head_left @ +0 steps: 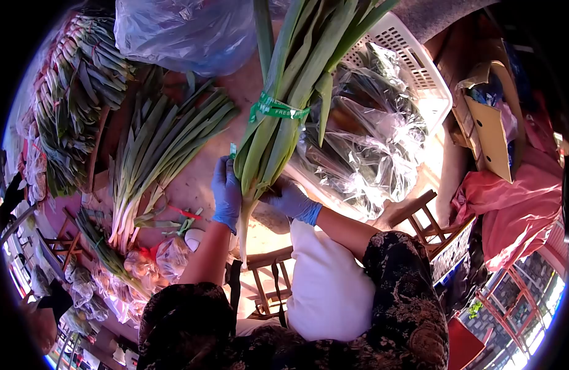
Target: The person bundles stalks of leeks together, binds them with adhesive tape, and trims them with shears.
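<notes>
A thick bunch of green onions (273, 135) stands upright before me, its leaves pointing away and its pale roots towards my lap. Green printed tape (278, 109) with white lettering is wrapped around its leaves. My left hand (226, 192), in a blue glove, is closed on the left side of the bunch's lower part. A small piece of green and white tape (233, 150) shows at its fingertips. My right hand (292, 201), also blue-gloved, is closed around the lower right side, its fingers partly hidden behind the stalks.
Loose green onions (167, 160) lie left, beside a large stacked pile (81, 92). A white basket (442, 92) holds vegetables in clear plastic bags (371, 148). A filled plastic bag (186, 34) is at the back. Cardboard boxes (488, 135) and wooden stools (275, 280) stand nearby. Another person (47, 314) is at lower left.
</notes>
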Demonstrator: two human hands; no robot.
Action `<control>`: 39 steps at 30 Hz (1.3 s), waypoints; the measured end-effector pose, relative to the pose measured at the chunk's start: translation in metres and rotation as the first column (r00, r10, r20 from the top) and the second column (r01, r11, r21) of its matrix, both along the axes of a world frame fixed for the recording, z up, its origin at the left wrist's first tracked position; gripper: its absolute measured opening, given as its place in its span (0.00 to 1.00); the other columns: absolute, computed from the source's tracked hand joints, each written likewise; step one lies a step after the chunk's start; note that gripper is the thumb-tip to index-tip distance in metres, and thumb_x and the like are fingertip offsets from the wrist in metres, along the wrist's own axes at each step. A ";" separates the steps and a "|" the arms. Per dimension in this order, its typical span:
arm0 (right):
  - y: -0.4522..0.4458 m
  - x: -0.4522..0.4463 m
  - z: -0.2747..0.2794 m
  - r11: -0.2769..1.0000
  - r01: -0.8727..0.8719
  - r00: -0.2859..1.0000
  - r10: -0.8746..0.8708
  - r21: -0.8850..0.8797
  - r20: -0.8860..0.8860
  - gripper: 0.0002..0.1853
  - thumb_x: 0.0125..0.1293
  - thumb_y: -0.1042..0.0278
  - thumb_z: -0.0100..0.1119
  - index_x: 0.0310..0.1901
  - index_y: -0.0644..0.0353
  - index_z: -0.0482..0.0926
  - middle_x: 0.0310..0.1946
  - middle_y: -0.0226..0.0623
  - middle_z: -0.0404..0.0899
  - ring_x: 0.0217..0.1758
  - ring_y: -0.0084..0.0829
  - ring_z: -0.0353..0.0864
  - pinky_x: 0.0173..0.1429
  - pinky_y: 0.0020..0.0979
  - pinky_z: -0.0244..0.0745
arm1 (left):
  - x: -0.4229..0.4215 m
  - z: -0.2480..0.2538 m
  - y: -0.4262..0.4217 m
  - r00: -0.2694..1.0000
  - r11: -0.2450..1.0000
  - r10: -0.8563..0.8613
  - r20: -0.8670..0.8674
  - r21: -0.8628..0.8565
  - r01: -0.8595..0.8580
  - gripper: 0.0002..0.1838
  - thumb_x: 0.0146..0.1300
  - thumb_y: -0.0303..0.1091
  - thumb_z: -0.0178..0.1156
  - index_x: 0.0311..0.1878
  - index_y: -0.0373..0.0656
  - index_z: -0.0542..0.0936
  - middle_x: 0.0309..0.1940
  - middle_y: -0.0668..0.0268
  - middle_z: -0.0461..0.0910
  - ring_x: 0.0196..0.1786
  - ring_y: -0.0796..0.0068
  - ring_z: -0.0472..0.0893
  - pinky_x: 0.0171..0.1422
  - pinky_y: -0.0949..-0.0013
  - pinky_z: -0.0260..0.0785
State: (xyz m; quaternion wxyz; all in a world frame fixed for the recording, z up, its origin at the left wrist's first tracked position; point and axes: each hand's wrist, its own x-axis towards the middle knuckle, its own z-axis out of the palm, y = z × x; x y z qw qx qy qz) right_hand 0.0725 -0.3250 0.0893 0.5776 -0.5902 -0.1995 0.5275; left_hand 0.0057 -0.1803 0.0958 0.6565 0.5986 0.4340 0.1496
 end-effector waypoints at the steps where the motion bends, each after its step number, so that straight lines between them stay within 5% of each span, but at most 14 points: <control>1: -0.002 0.009 0.006 0.995 0.077 0.996 -0.074 0.061 -0.050 0.24 0.60 0.65 0.57 0.56 0.65 0.63 0.48 0.39 0.73 0.54 0.28 0.70 0.56 0.28 0.65 | 0.018 0.014 -0.002 1.000 0.999 -0.028 0.012 0.036 0.028 0.09 0.66 0.33 0.46 0.41 0.39 0.73 0.29 0.67 0.72 0.34 0.81 0.68 0.41 0.76 0.64; 3: 0.000 0.039 0.041 0.964 0.251 0.960 -0.259 0.088 0.105 0.22 0.61 0.65 0.56 0.54 0.65 0.65 0.46 0.36 0.73 0.51 0.26 0.71 0.55 0.25 0.66 | 0.056 0.031 -0.002 0.995 0.991 -0.089 0.032 0.103 0.086 0.08 0.66 0.33 0.46 0.41 0.39 0.73 0.26 0.66 0.72 0.33 0.81 0.68 0.39 0.76 0.63; 5: -0.008 0.075 0.060 0.962 0.255 0.966 -0.248 -0.100 0.077 0.21 0.61 0.63 0.56 0.52 0.65 0.68 0.41 0.32 0.74 0.44 0.23 0.72 0.49 0.23 0.68 | 0.091 0.033 0.001 0.978 0.960 -0.205 0.045 0.205 0.192 0.08 0.65 0.32 0.47 0.39 0.38 0.72 0.25 0.64 0.72 0.31 0.79 0.68 0.38 0.75 0.63; 7: -0.008 0.102 0.076 0.915 0.353 0.935 -0.346 -0.193 0.069 0.14 0.60 0.60 0.56 0.36 0.65 0.72 0.22 0.29 0.72 0.22 0.19 0.68 0.28 0.21 0.65 | 0.114 0.034 0.008 0.941 0.941 -0.323 0.097 0.142 0.309 0.09 0.67 0.32 0.46 0.40 0.38 0.73 0.32 0.69 0.73 0.36 0.81 0.69 0.45 0.79 0.62; 10: -0.006 0.137 0.074 0.855 0.305 0.952 -0.283 -0.419 0.116 0.17 0.60 0.56 0.56 0.35 0.65 0.73 0.21 0.32 0.73 0.21 0.21 0.68 0.27 0.24 0.65 | 0.133 0.014 0.018 0.924 0.939 -0.335 0.183 -0.018 0.344 0.09 0.67 0.33 0.47 0.40 0.38 0.73 0.32 0.68 0.74 0.36 0.80 0.70 0.45 0.77 0.63; 14: 0.003 0.143 0.051 0.796 0.431 0.845 -0.521 -0.426 -0.119 0.09 0.57 0.69 0.49 0.24 0.64 0.69 0.15 0.33 0.68 0.17 0.25 0.67 0.23 0.27 0.63 | 0.123 -0.003 0.026 0.860 0.862 -0.504 0.080 -0.016 0.506 0.09 0.67 0.33 0.47 0.41 0.39 0.73 0.33 0.69 0.75 0.38 0.79 0.70 0.47 0.76 0.62; 22: 0.000 0.119 0.035 0.767 0.593 0.783 -0.620 -0.245 -0.047 0.06 0.55 0.69 0.51 0.27 0.64 0.71 0.17 0.32 0.67 0.18 0.24 0.67 0.25 0.25 0.67 | 0.057 -0.007 0.024 0.970 0.858 -0.231 0.071 -0.455 0.237 0.11 0.68 0.36 0.43 0.44 0.41 0.71 0.39 0.64 0.78 0.41 0.75 0.77 0.46 0.71 0.68; 25: -0.008 0.094 0.033 0.702 0.699 0.706 -0.708 -0.137 -0.018 0.06 0.56 0.72 0.50 0.33 0.65 0.73 0.18 0.30 0.68 0.18 0.21 0.66 0.27 0.23 0.67 | 0.026 -0.009 0.034 0.979 0.880 -0.202 0.038 -0.432 0.198 0.11 0.68 0.36 0.42 0.43 0.40 0.70 0.40 0.62 0.78 0.43 0.71 0.78 0.46 0.69 0.70; 26: -0.013 0.086 0.036 0.746 0.641 0.762 -0.646 -0.180 0.034 0.09 0.56 0.75 0.48 0.38 0.65 0.74 0.19 0.28 0.68 0.19 0.19 0.65 0.27 0.22 0.66 | 0.014 -0.011 0.036 0.979 0.885 -0.195 0.052 -0.421 0.198 0.12 0.69 0.37 0.41 0.43 0.39 0.70 0.40 0.60 0.78 0.44 0.69 0.78 0.47 0.67 0.70; 30: -0.029 0.056 0.017 0.875 0.256 0.963 -0.192 -0.410 0.192 0.16 0.61 0.56 0.55 0.36 0.64 0.76 0.19 0.27 0.68 0.20 0.18 0.65 0.26 0.23 0.64 | -0.030 -0.011 0.030 0.967 0.839 -0.231 0.110 -0.481 0.255 0.16 0.69 0.42 0.41 0.45 0.39 0.69 0.45 0.59 0.76 0.46 0.70 0.76 0.50 0.67 0.68; 31: -0.028 0.047 0.015 0.886 0.206 0.958 -0.095 -0.417 0.271 0.19 0.60 0.52 0.56 0.34 0.64 0.76 0.19 0.27 0.68 0.21 0.18 0.65 0.27 0.23 0.64 | -0.040 -0.012 0.027 0.934 0.834 -0.353 0.058 -0.433 0.342 0.24 0.62 0.51 0.51 0.47 0.38 0.67 0.45 0.57 0.75 0.47 0.73 0.74 0.51 0.68 0.67; 35: -0.017 0.034 0.010 0.919 0.123 0.972 -0.034 -0.375 0.234 0.18 0.60 0.53 0.56 0.30 0.64 0.76 0.19 0.28 0.71 0.21 0.19 0.66 0.28 0.25 0.65 | -0.056 -0.013 -0.006 0.843 0.850 -0.512 -0.165 -0.243 0.468 0.41 0.39 0.52 0.72 0.48 0.35 0.63 0.42 0.54 0.74 0.46 0.71 0.73 0.52 0.69 0.66; 38: -0.007 0.030 0.019 0.893 0.138 0.990 -0.130 -0.428 0.047 0.15 0.62 0.57 0.54 0.31 0.63 0.75 0.19 0.27 0.71 0.24 0.17 0.67 0.30 0.22 0.66 | -0.047 -0.008 -0.016 0.825 0.863 -0.505 -0.254 -0.148 0.483 0.33 0.44 0.41 0.71 0.47 0.36 0.63 0.37 0.56 0.75 0.40 0.71 0.75 0.47 0.68 0.68; 39: -0.008 0.023 0.014 0.921 0.170 0.984 -0.141 -0.351 0.107 0.15 0.62 0.62 0.52 0.43 0.66 0.71 0.30 0.41 0.78 0.33 0.27 0.76 0.40 0.30 0.70 | -0.046 -0.010 -0.020 0.838 0.873 -0.488 -0.242 -0.150 0.465 0.31 0.45 0.40 0.70 0.46 0.37 0.64 0.36 0.56 0.75 0.39 0.72 0.75 0.46 0.68 0.68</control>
